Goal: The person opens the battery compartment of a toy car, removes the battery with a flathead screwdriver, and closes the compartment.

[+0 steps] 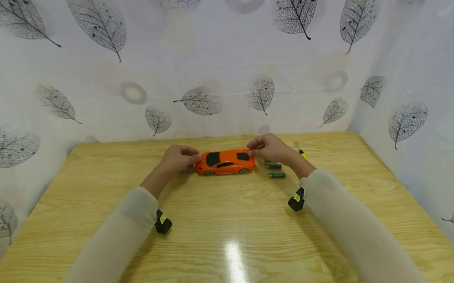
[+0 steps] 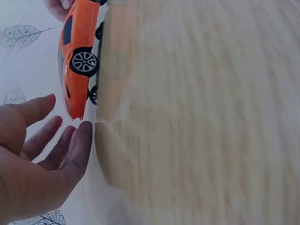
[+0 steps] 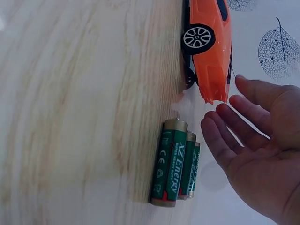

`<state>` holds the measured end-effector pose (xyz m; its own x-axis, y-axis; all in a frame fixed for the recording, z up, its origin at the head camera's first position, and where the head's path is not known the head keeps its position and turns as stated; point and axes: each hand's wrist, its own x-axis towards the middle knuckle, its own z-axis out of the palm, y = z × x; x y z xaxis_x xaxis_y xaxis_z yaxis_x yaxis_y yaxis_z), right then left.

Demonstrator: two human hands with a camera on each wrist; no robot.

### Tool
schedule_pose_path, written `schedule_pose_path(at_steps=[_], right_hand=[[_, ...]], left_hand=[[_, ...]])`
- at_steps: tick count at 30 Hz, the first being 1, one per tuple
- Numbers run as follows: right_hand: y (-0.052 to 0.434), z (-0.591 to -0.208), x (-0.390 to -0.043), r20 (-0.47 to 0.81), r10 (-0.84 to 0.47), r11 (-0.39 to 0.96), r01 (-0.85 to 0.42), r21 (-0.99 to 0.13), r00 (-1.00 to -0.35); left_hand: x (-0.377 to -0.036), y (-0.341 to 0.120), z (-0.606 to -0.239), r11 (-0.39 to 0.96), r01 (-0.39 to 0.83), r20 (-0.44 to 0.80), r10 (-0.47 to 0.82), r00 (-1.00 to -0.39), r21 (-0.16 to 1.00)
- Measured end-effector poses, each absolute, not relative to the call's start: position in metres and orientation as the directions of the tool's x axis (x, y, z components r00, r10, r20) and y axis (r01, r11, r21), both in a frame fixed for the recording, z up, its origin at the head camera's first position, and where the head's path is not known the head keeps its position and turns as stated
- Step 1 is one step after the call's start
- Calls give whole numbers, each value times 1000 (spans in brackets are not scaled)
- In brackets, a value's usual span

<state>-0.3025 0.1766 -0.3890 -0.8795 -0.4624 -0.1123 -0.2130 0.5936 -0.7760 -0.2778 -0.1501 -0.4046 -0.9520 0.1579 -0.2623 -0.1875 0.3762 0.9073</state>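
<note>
An orange toy car (image 1: 225, 162) with black windows stands on its wheels at the far middle of the wooden table (image 1: 235, 231). My left hand (image 1: 189, 158) is at the car's left end and my right hand (image 1: 254, 150) at its right end. In the left wrist view the left hand (image 2: 65, 117) has its fingers (image 2: 79, 145) straight and spread, just short of the car's nose (image 2: 77, 56). The right wrist view shows the right hand (image 3: 225, 101) likewise spread beside the car's tail (image 3: 211, 47). Neither hand grips anything.
Three green batteries (image 3: 176, 164) lie side by side on the table just right of the car, under my right hand (image 1: 275, 171). A yellow-handled screwdriver (image 1: 301, 151) lies behind my right wrist. Leaf-patterned white curtains (image 1: 220, 69) close in the table on three sides.
</note>
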Motion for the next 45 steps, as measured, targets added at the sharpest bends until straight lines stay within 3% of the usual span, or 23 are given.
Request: schedule_pose_path(at_steps=[5, 9, 16, 21, 27, 45], right_hand=[[177, -388, -297, -39, -505, 629, -337, -700, -862], [177, -385, -291, 27, -543, 643, -437, -629, -839], [172, -382, -284, 113, -668, 614, -630, -475, -736], [166, -383, -279, 113, -747, 601, -738, -307, -656], [164, -388, -275, 126, -802, 558, -808, -190, -584], [159, -392, -271, 99, -818, 547, -820, -171, -566]], left_hand=[[-272, -152, -402, 554, 96, -63, 262, -963, 827], [-270, -149, -398, 632, 331, 83, 389, -917, 701], [-269, -147, -396, 684, 545, 153, 547, -823, 486], [-266, -147, -399, 683, 629, 159, 620, -768, 371], [-265, -143, -404, 633, 687, 197, 668, -717, 356], [-268, -146, -402, 591, 708, 225, 684, -694, 386]])
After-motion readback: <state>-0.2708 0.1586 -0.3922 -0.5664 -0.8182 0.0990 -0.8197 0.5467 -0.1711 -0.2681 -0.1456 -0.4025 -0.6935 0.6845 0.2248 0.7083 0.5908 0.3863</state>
